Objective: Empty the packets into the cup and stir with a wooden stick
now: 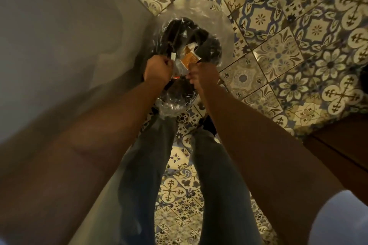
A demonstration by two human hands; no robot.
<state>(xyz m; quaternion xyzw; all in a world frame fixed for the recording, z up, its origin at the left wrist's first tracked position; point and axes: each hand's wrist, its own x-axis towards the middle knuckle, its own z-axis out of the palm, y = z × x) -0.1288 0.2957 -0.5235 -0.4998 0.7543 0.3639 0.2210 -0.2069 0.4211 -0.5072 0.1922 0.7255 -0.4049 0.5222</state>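
Note:
I am looking straight down into a round dark bin (214, 49) lined with a clear plastic bag (225, 26). My left hand (158, 71) is a closed fist over the bin's near left rim, with a small white packet scrap (173, 56) at its fingertips. My right hand (204, 76) is curled shut beside it, and an orange packet (190, 60) sticks out from its fingertips over the bin. Another pale packet (191, 46) lies deeper inside. A small red-orange bit (177, 76) shows between my hands. Neither cup nor wooden stick is in view.
The bin stands on a patterned blue and cream tiled floor (278, 55), against a plain grey wall or cabinet side (59, 36) on the left. My legs in jeans (143, 165) are below it. A brown wooden surface (342, 145) juts in at the right.

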